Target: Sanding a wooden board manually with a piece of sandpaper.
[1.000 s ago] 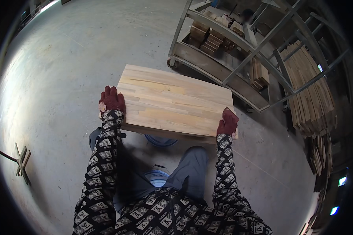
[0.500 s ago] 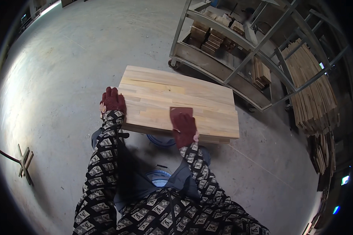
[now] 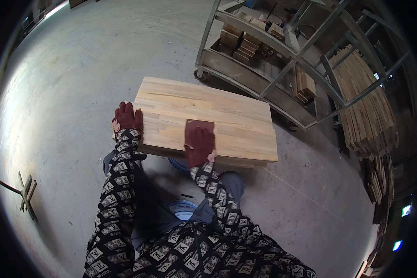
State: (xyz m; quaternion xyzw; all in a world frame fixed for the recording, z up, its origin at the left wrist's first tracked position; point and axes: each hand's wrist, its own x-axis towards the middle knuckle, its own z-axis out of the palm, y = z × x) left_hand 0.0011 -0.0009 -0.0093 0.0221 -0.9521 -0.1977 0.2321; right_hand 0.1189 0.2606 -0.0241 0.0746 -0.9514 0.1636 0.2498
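Observation:
A light wooden board (image 3: 208, 99), made of glued strips, lies flat before me atop what looks like at least one more board. My right hand (image 3: 201, 146), in a dark red glove, presses a reddish-brown sheet of sandpaper (image 3: 200, 124) against the near middle of its top face. The sheet's far part shows beyond my fingers; the rest is under the hand. At the board's left end rests my left hand (image 3: 127, 118), gloved in the same red, with fingers stretched out and apart along the edge.
A blue round stool or bucket (image 3: 178, 164) shows partly under the boards, another blue round thing (image 3: 183, 211) between my legs. Beyond to the right stands a metal cart (image 3: 236, 69) carrying wood blocks (image 3: 245, 51). Stacked planks (image 3: 361, 102) are at far right, a metal stand (image 3: 28, 194) at left.
My right hand has slid left across the board with the sandpaper. My left hand stays at the board's left end, and the whole view has shifted slightly.

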